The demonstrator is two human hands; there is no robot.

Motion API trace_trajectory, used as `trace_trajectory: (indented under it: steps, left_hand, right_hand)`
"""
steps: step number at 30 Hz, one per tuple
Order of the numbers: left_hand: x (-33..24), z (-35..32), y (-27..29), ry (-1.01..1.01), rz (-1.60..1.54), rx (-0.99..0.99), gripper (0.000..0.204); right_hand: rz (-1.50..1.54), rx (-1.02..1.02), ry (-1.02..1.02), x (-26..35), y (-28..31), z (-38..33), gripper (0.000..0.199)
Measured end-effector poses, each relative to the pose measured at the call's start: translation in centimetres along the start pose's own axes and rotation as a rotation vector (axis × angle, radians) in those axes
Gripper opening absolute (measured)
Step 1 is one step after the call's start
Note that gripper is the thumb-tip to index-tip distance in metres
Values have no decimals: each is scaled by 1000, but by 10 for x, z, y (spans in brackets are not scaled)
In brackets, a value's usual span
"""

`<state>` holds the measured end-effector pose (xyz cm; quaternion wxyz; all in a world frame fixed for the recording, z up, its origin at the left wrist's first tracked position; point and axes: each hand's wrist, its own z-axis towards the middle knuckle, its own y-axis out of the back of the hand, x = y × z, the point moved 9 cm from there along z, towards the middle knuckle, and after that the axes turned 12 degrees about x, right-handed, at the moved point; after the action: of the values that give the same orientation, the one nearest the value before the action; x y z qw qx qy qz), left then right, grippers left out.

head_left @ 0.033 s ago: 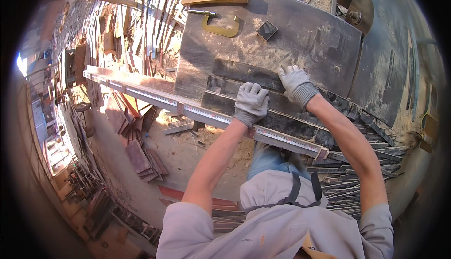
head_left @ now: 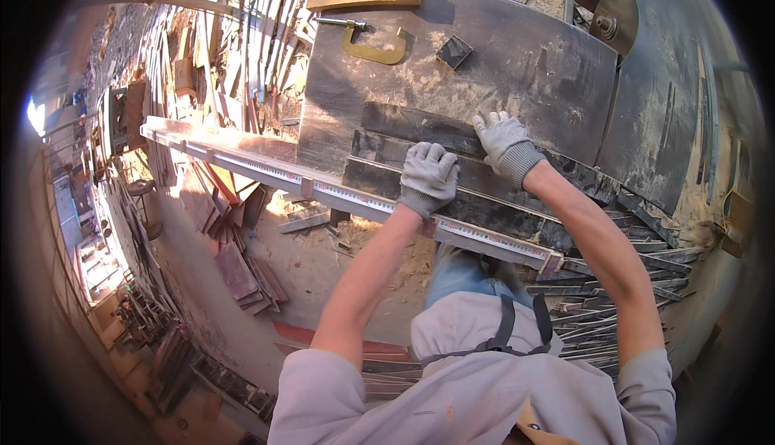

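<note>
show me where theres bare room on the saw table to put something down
Bare metal lies between the yellow clamp and the saw blade, right of the small dark block. The near edge is crowded: dark planks under the left hand and right hand.

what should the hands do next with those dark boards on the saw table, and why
Probably slide the dark boards forward together toward the saw blade. Both gloved hands, left hand and right hand, rest flat on them, the boards lie along the ruled fence rail, and the blade is well clear of them.
</note>
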<state>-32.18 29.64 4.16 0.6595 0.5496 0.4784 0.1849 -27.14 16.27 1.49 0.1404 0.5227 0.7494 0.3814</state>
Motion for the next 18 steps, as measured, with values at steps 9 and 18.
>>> trace_trajectory:
  steps: [9,18]
  left_hand:
    - [-1,1,1,13,8,-5,18]
    - [-4,1,-5,-60,32,-43,61]
  right_hand:
    - [54,-170,63,8,-9,7,44]
    - [152,-362,-76,11,-19,-8,31]
